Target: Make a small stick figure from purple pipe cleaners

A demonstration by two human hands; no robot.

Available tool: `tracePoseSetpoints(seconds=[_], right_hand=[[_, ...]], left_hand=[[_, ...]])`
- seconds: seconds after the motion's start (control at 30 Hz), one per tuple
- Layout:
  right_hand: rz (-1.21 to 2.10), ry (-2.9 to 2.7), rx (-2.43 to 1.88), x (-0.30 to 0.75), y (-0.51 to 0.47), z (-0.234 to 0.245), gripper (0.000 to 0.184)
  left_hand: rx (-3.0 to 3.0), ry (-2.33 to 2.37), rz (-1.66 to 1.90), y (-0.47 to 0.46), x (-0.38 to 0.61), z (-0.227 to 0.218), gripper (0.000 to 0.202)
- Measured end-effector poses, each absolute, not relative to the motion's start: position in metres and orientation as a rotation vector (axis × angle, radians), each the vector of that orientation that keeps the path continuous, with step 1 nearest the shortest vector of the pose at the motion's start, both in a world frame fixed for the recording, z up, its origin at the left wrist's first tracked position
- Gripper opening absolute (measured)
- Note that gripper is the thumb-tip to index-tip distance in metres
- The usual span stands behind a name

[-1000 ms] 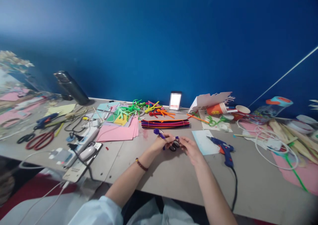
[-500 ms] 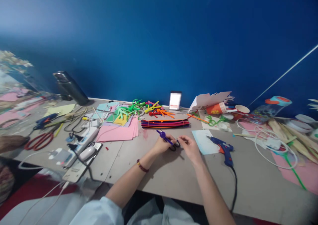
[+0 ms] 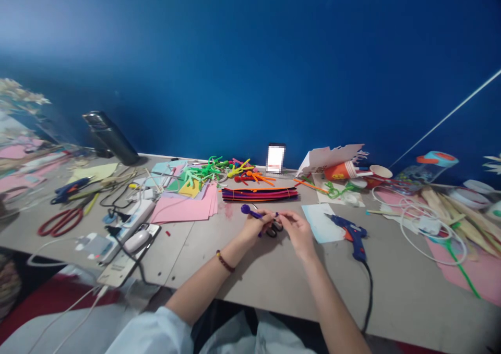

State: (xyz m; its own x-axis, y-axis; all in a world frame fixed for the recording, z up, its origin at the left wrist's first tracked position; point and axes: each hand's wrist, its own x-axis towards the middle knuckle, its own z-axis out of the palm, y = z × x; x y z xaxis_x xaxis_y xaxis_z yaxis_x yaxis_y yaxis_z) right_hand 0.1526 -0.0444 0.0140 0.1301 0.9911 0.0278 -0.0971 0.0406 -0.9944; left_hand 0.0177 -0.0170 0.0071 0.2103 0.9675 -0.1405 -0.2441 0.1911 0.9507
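Quick look at my bench right now: my left hand is mostly closed, fingers wrapped around a purple pipe cleaner with a round knobby end that sticks out past my hand toward the back of the table. My right hand is right up against it, fingers curled and pinched in near the other end of the stem, though from this angle I can't really tell if it's actually gripping anything. Small black-handled scissors sit right under my hands, and I can't tell if they're in my fingers or just resting on the gray table. Behind that is a bundle of striped pipe cleaners, then a messy pile of pipe-cleaner figures. A stack of pink paper lies to the left, with red-handled scissors and a power strip further along. On my right there's a pale blue card just beside a blue glue gun, its black cord running off the table edge. Past that, a tipped-over orange paper cup and a coil of white cable. There's a beaded bracelet on my left wrist.
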Motion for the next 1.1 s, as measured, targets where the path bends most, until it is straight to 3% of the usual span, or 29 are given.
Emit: tracePoseSetpoints(seconds=[0.2, 0.5, 0.83, 1.1], right_hand=[[1.124, -1.017, -1.097, 0.153, -0.041, 0.012, 0.038], [1.36, -0.866, -0.982, 0.152, -0.042, 0.013, 0.038], [1.202, -0.791, -1.312, 0.157, -0.037, 0.005, 0.036], [1.289, -0.731, -1.256, 0.16, -0.036, 0.005, 0.033]], left_hand=[[0.885, 0.81, 0.974, -0.019, 0.015, 0.015, 0.025], [0.873, 0.714, 0.803, -0.022, 0.012, 0.024, 0.027], [1.651, 1.08, 1.199, -0.027, 0.014, 0.024, 0.016], [1.912, 1.024, 1.153, -0.028, 0.013, 0.025, 0.021]])
